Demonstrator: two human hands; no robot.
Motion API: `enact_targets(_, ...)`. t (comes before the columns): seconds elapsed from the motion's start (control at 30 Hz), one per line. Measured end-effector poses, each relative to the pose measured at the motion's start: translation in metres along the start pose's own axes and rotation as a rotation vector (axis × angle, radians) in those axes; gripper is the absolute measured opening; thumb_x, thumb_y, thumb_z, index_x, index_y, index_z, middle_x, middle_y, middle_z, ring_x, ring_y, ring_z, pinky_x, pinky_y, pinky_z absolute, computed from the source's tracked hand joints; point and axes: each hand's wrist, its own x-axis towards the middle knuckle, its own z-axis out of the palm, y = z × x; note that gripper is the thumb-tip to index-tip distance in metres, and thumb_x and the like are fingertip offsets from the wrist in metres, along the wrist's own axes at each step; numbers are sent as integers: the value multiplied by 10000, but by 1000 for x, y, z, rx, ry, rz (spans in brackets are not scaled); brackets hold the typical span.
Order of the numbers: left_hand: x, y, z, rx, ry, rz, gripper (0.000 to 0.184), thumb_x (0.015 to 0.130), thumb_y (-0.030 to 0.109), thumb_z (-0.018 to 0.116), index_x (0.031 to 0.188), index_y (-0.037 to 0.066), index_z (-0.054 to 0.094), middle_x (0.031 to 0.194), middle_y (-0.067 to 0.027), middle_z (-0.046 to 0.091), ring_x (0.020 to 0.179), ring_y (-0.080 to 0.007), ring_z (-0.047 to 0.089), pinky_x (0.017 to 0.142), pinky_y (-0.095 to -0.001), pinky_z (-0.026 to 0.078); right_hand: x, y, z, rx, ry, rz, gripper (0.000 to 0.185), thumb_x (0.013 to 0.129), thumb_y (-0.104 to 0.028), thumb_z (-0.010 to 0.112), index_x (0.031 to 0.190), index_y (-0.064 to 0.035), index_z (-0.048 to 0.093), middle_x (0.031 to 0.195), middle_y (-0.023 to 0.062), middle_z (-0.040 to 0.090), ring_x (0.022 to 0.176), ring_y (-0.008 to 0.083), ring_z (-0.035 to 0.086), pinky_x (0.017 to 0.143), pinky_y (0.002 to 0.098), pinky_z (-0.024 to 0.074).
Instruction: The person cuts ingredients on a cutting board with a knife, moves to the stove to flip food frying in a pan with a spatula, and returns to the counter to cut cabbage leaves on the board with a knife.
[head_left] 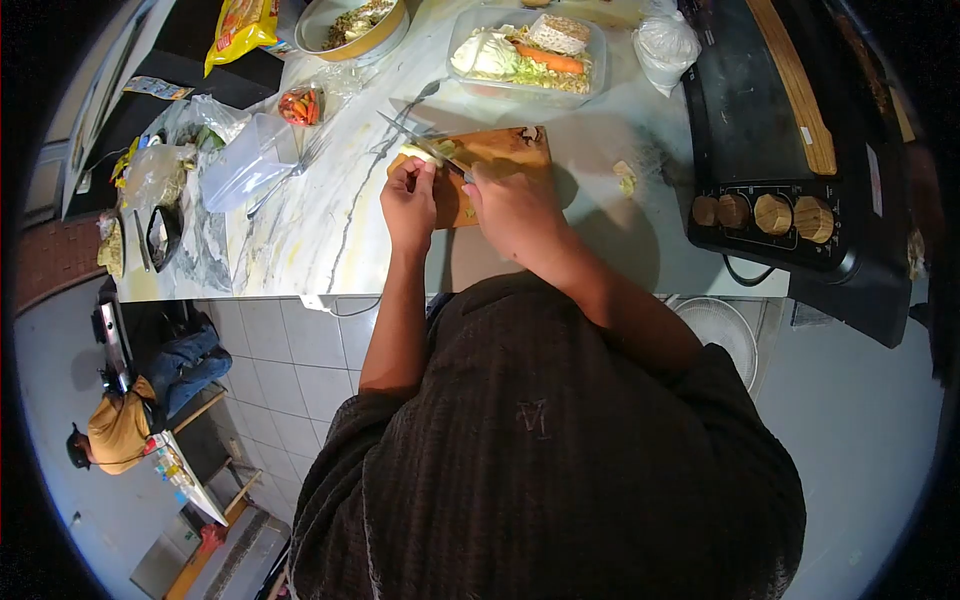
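A wooden cutting board (510, 150) lies on the marble-patterned counter in front of me. Over its left side, my left hand (408, 200) has its fingers closed on a pale piece of vegetable (421, 154), perhaps cabbage; its exact kind is too small to tell. My right hand (515, 208) grips a knife (405, 131), its blade slanting to the upper left across the pale piece. The knife's handle is mostly hidden in my fist. Small green scraps lie on the board near the blade.
Beyond the board stands a clear tub (527, 92) holding cabbage, a carrot and a whitish block. A bowl (398, 35), bagged chilies (299, 105) and a plastic container (250, 165) are left. An oven (765, 215) borders the right. Another person (120, 435) is at lower left.
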Motion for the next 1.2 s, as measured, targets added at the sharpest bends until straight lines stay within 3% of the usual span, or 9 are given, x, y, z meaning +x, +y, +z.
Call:
enact_targets(0.23,1,5,0,-135,-5,-170,101,963,100,647,985,3,625,855,-29,671,745,-67,584,673,-216,462,1,1,6,54,26,11,243,985,-245,527,974,-7,579,722,229,656,698,423,656,644,527,506)
enact_targets(0.43,2,-1,1,-222,27,-134,82,958,76,646,962,-1,616,884,-48,667,801,-100,628,754,-233,494,9,-2,16,77,30,20,266,995,-245,498,929,2,574,723,234,662,698,430,659,652,527,519)
enact_targets(0.77,-2,-15,4,-130,-4,15,64,960,58,634,967,0,607,850,-19,635,765,-77,589,727,-232,480,14,-2,20,2,44,-59,264,993,-233,499,927,12,574,696,230,650,697,425,666,656,528,526)
enact_targets(0.87,-5,-12,10,-129,79,0,67,967,62,622,969,-3,604,849,-15,630,761,-73,580,719,-228,478,7,-7,20,61,61,5,251,991,-220,507,935,17,566,690,236,646,690,428,667,648,525,530)
enact_targets(0.97,-4,-19,6,-238,46,-18,67,970,61,617,971,-5,604,850,-15,625,759,-77,582,711,-229,480,7,-8,24,96,45,8,234,986,-204,514,942,22,554,687,236,645,672,432,665,618,519,530)
enact_targets(1.03,-3,-13,11,-270,68,78,69,968,62,621,964,-3,602,853,-14,624,761,-77,584,711,-231,482,9,-5,29,110,102,-24,230,983,-202,520,940,23,547,681,229,644,654,433,662,587,514,527)
enact_targets(1.2,-3,-5,4,-200,108,-6,88,979,109,617,965,25,595,855,-40,659,760,-103,616,714,-253,499,4,-5,26,95,101,-20,231,983,-208,526,949,20,541,666,227,638,638,431,656,583,512,524)
